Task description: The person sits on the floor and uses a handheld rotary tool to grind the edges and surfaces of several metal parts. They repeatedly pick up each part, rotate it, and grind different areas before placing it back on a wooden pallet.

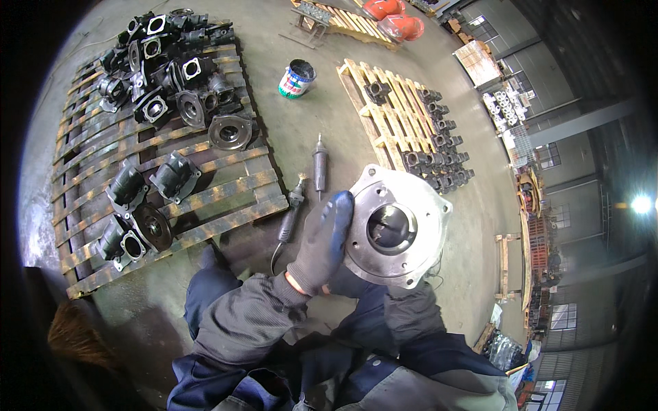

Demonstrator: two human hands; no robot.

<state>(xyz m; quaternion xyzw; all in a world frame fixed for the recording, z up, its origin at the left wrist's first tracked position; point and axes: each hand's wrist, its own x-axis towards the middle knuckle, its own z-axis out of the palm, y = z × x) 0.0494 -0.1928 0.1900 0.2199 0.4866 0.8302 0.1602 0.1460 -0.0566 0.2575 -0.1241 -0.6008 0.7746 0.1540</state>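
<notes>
My left hand [323, 244], in a grey knit glove with a dark blue coated palm, grips the left edge of a metal flanged casting [434, 241]. The casting's round machined face is turned up towards me, with a large central bore and small bolt holes. My right sleeve [415, 311] runs up to the casting's lower edge; the right hand itself is hidden behind it. Beyond my left hand, two handheld grinders lie on the floor: a straight die grinder [320, 167] and another grinder with a brass-coloured brush tip [292, 210].
On the left, a worn wooden pallet [226, 192] carries a heap of dark castings [169, 77] and several separate ones. A paint bucket [297, 79] stands ahead. Further right, a lighter pallet [378, 118] holds small castings [444, 154]. Broom bristles [77, 334] show at lower left.
</notes>
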